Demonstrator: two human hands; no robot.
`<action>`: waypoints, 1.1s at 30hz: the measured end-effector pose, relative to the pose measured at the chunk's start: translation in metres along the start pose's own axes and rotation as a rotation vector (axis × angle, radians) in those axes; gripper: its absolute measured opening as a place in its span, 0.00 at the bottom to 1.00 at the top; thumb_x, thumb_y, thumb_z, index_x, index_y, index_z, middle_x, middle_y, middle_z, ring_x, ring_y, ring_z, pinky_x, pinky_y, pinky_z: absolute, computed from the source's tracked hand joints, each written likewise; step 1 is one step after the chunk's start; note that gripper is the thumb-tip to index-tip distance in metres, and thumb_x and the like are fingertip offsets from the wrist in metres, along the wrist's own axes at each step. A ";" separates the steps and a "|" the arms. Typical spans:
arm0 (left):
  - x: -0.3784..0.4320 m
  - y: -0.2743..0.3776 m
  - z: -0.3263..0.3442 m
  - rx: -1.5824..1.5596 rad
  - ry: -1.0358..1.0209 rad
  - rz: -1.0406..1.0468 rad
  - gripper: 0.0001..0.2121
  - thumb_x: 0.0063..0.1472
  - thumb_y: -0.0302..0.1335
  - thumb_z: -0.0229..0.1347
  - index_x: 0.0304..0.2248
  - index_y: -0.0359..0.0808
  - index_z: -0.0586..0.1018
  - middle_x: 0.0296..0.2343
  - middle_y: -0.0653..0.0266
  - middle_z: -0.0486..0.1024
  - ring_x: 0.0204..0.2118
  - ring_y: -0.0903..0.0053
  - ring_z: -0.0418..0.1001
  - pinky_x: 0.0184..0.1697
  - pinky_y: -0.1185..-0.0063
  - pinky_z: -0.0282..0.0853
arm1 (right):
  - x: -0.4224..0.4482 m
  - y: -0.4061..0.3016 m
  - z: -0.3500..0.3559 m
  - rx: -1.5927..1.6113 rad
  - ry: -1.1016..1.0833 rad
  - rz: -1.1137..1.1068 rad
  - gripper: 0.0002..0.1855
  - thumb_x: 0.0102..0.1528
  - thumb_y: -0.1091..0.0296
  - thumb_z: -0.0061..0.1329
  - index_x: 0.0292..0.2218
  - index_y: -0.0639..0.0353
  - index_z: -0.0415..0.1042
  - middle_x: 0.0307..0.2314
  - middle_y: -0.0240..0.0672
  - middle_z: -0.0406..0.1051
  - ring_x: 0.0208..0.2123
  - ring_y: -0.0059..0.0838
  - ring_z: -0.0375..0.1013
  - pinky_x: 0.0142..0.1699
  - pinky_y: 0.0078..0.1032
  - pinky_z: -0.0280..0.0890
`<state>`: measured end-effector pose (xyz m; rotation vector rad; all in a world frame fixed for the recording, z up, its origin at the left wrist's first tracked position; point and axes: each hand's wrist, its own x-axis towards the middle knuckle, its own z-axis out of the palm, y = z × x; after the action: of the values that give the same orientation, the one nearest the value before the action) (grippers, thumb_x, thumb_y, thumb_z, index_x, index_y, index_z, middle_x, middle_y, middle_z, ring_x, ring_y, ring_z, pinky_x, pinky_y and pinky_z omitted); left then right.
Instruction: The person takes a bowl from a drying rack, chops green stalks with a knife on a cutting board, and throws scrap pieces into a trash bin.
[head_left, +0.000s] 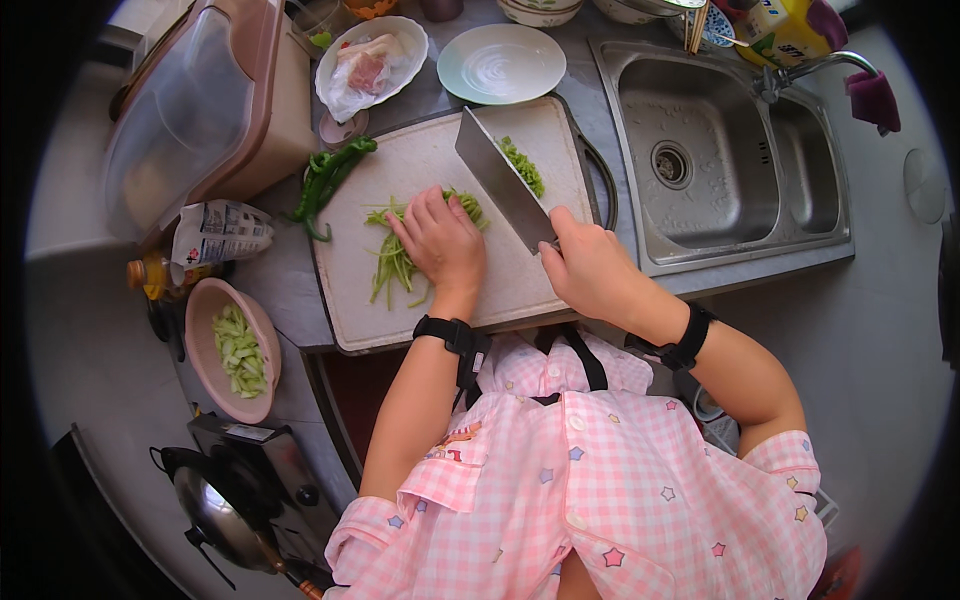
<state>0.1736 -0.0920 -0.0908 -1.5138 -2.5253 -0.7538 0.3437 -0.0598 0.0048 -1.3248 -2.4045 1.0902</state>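
Note:
My left hand (442, 238) presses down on a bunch of thin green vegetable strips (394, 266) lying on a white cutting board (360, 319). In my right hand (589, 262) is the handle of a Chinese cleaver (501, 176), its broad blade slanting across the board, apart from my left fingers. Finely chopped green bits (523, 166) lie to the right of the blade. Two or so long green peppers (324, 184) rest at the board's left edge. Whether the blade's edge touches the board I cannot tell.
Behind the board stand a white bowl with bagged raw meat (369, 71) and a plate (501, 64). A steel double sink (697, 150) is at the right. On the left are a lidded storage box (217, 97), a pink basket of sliced green vegetable (196, 352) and a lidded wok (214, 517).

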 end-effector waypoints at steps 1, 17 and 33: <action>0.000 -0.002 0.002 0.022 0.035 0.038 0.11 0.60 0.30 0.45 0.40 0.34 0.69 0.38 0.55 0.69 0.48 0.60 0.63 0.58 0.56 0.45 | -0.003 -0.005 0.000 -0.001 -0.005 -0.001 0.10 0.51 0.71 0.42 0.32 0.68 0.57 0.19 0.57 0.68 0.24 0.60 0.69 0.31 0.50 0.64; 0.004 -0.004 0.008 0.166 0.055 0.160 0.07 0.56 0.28 0.50 0.30 0.33 0.66 0.29 0.54 0.64 0.35 0.60 0.64 0.47 0.64 0.59 | 0.016 -0.043 -0.016 -0.163 -0.274 0.068 0.09 0.49 0.76 0.39 0.33 0.67 0.56 0.20 0.54 0.70 0.25 0.57 0.72 0.31 0.45 0.67; 0.007 -0.010 0.009 -0.020 0.107 0.125 0.06 0.57 0.28 0.47 0.29 0.33 0.68 0.29 0.56 0.67 0.35 0.61 0.64 0.41 0.67 0.60 | 0.033 -0.004 0.007 -0.036 -0.017 -0.048 0.11 0.49 0.74 0.43 0.33 0.66 0.55 0.18 0.55 0.68 0.23 0.60 0.68 0.29 0.50 0.63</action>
<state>0.1632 -0.0865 -0.0996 -1.5750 -2.3294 -0.8203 0.3182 -0.0387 -0.0033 -1.2671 -2.4654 1.0550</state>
